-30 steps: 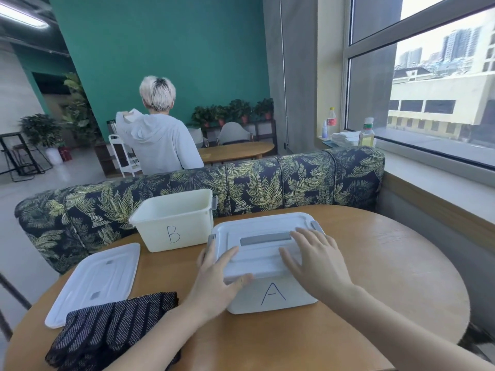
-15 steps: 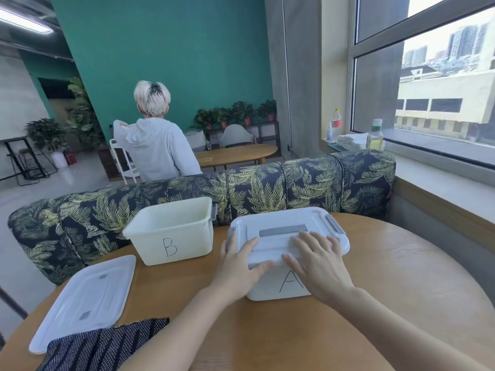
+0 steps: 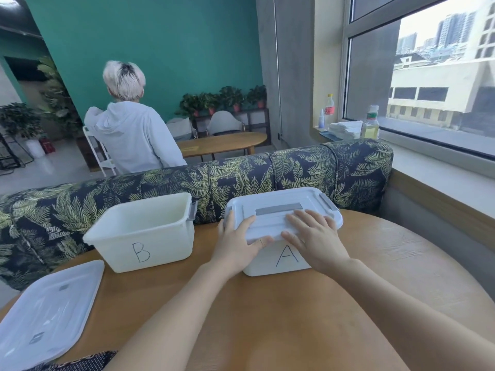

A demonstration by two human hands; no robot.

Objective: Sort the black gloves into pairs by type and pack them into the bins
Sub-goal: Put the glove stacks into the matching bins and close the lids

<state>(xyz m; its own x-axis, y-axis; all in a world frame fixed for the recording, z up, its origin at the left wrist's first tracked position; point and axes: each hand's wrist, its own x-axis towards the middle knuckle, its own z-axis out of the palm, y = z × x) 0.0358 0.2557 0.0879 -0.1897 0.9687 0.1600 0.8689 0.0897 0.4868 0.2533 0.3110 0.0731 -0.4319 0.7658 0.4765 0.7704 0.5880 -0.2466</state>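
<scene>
Head view: both hands lie on the pale grey plastic lid with a darker grey handle strip (image 3: 284, 212) that sits on the white plastic bin marked "A" (image 3: 278, 259). The left hand (image 3: 237, 243) covers the lid's near left corner, its fingers laid over the top and the thumb (image 3: 261, 241) stretched along the near rim; the grip there is loose and flat, pressing, not curled round anything. The right hand (image 3: 314, 236) lies flat over the near right part of the lid, fingers spread and straight, so its grip is open too, palm bearing down.

The step in hand looks like seating the lid on bin A. To do it well, I judge the pressure should go down evenly along the near rim first and then at the two ends, where grey latches (image 3: 325, 202) stand, so the lid does not tip. Whether those latches are fastened I cannot tell.

Both forearms reach forward from the near edge of the round wooden tabletop (image 3: 388, 263), converging on the bin, wrists low and nearly straight.

Bin A stands towards the far edge of the tabletop. Just to its left, apart from it, stands the open white plastic bin marked "B" (image 3: 144, 236), which shows no gloves inside; its translucent lid (image 3: 45, 314) lies flat at the near left edge. Only a scrap of black patterned knit glove fabric (image 3: 88, 361) shows at the near edge, beside the left forearm, so packing bin B seems to remain.
</scene>
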